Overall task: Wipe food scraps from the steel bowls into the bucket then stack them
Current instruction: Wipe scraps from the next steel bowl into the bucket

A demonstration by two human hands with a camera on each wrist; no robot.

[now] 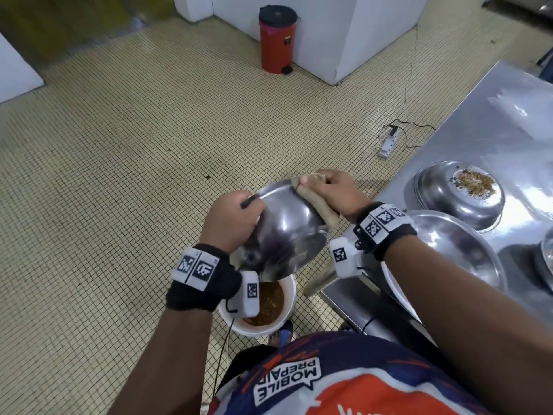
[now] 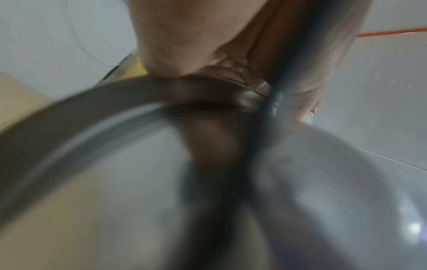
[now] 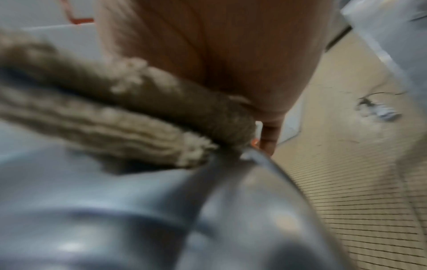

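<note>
A steel bowl (image 1: 287,232) is tipped steeply over a white bucket (image 1: 285,313) on the floor that holds brown slop. My left hand (image 1: 232,220) grips the bowl's left rim. My right hand (image 1: 332,190) holds a folded brownish cloth (image 1: 314,202) against the bowl's upper right rim. The left wrist view shows the bowl's rim (image 2: 115,102) close up under the left hand (image 2: 208,54). The right wrist view shows the cloth (image 3: 138,113) lying on the bowl (image 3: 231,210) under the right hand (image 3: 219,54). The bowl's inside faces away from me.
A steel counter (image 1: 493,130) runs along the right. On it an upturned bowl (image 1: 457,196) carries food scraps on its base, and a wide steel bowl (image 1: 454,250) sits nearer me. A red pedal bin (image 1: 276,40) and a power strip (image 1: 389,142) stand on the tiled floor.
</note>
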